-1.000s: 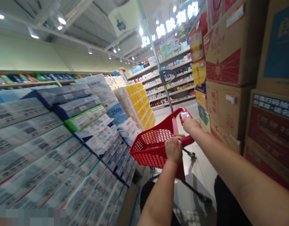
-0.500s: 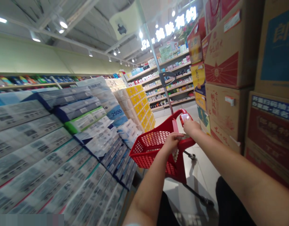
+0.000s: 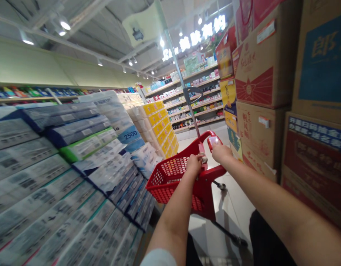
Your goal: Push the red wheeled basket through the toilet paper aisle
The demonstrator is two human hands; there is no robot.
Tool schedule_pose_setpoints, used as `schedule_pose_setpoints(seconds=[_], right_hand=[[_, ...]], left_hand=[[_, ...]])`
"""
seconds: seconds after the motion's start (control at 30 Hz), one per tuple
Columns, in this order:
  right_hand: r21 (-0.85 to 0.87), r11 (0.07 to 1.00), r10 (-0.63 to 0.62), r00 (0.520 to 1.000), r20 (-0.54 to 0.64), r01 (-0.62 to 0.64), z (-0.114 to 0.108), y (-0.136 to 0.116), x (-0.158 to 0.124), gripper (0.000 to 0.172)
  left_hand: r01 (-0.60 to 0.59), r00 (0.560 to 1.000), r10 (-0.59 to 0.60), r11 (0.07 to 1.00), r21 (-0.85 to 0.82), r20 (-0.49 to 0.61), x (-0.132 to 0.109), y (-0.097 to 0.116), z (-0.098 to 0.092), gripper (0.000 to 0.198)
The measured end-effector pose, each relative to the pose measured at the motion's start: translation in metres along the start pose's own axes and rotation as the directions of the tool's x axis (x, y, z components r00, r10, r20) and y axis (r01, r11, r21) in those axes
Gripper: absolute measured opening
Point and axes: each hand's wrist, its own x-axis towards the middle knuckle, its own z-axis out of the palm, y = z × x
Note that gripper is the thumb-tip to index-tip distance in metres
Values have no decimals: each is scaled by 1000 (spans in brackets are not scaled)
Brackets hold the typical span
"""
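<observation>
A red plastic shopping cart [image 3: 173,177] with a mesh basket stands in the aisle ahead of me. My left hand [image 3: 195,164] is closed on the near rim of the basket, and a small pale object shows between its fingers. My right hand [image 3: 220,151] grips the cart's red handle [image 3: 215,140], where a pale glossy patch shows just above my fingers.
Stacked packs of tissue paper [image 3: 62,177] fill the display on my left, with yellow packs [image 3: 162,125] farther on. Tall piles of cardboard boxes [image 3: 270,92] line the right. Shelves of goods [image 3: 198,99] stand at the aisle's far end. A grey pole [image 3: 184,85] rises behind the cart.
My left hand has moved from the lower back wall of the cart up and forward onto the basket rim. The cart has rolled slightly forward along the aisle.
</observation>
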Motion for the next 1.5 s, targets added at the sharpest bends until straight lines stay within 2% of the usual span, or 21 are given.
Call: schedule_pose_setpoints(seconds=[0.07,0.17,0.23,0.33,0.4,0.47,0.53,0.6,0.67,0.73,0.83,0.9,0.97,1.07,1.1,1.2,1.27,1.33,1.4,1.43,1.5], right_hand=[[7,1000,-2,1000,-12,2,1,-1,0,39],[9,1000,-9,1000,-4,9,2,-1,0,40],[9,1000,-10,1000,-2,10,2,0,-1,42],[11,1000,-6,1000,-9,7,1,0,-3,42],[11,1000,-5,1000,-12,5,0,-1,-4,42],[8,1000,-8,1000,-9,8,-1,-1,-5,42],[1,1000,-14,1000,0,14,-2,0,-5,42],[-5,1000,-14,1000,13,14,-3,1,-4,44],[-14,1000,-13,1000,23,14,-3,2,-4,43],[-20,1000,-11,1000,29,12,-4,3,-3,42],[-24,1000,-16,1000,24,17,-3,2,-3,44],[-27,999,-25,1000,13,25,-2,3,-3,45],[-27,999,-22,1000,7,22,-1,4,-3,47],[-24,999,-21,1000,2,21,1,6,-3,48],[-23,999,-25,1000,-2,25,2,6,-3,46],[-27,999,-30,999,-11,30,3,7,-2,44],[-32,999,-27,1000,-13,26,3,6,-3,44],[-29,999,-26,1000,-7,25,2,6,-3,44],[-22,999,-26,1000,6,26,1,7,-4,45],[-20,999,-27,1000,11,28,1,7,-4,44],[-23,999,-31,999,10,31,2,8,-4,42]], left_hand=[[31,1000,-31,999,9,1,2,3,0,31],[-117,973,133,989,-94,190,1,8,-3,26],[-150,948,184,978,-146,258,1,8,-4,25],[-5,995,14,996,-87,102,1,5,-3,28],[50,999,-50,997,-61,-3,2,3,-1,29],[-12,1000,14,997,-72,17,2,3,1,28],[-136,979,153,982,-129,131,1,5,1,25],[-191,945,235,961,-199,226,0,6,1,24],[-132,961,175,970,-202,214,-1,8,1,24],[-11,996,24,991,-136,90,-2,8,2,26],[88,993,-94,992,-88,-66,-4,8,5,28],[35,998,-41,989,-145,-39,-5,7,7,27],[-29,997,47,963,-269,61,-6,5,9,24],[31,982,50,908,-417,180,-6,1,12,25],[75,987,-9,907,-414,159,-5,-1,12,27],[170,982,-188,942,-291,-34,-5,-4,12,32],[119,986,-143,967,-226,-91,-5,-3,12,32],[-54,998,43,970,-239,-50,-7,0,11,28],[-179,982,189,941,-286,8,-9,4,10,22],[-179,980,196,938,-296,31,-10,5,10,21],[-63,997,74,966,-252,31,-11,6,9,24]])
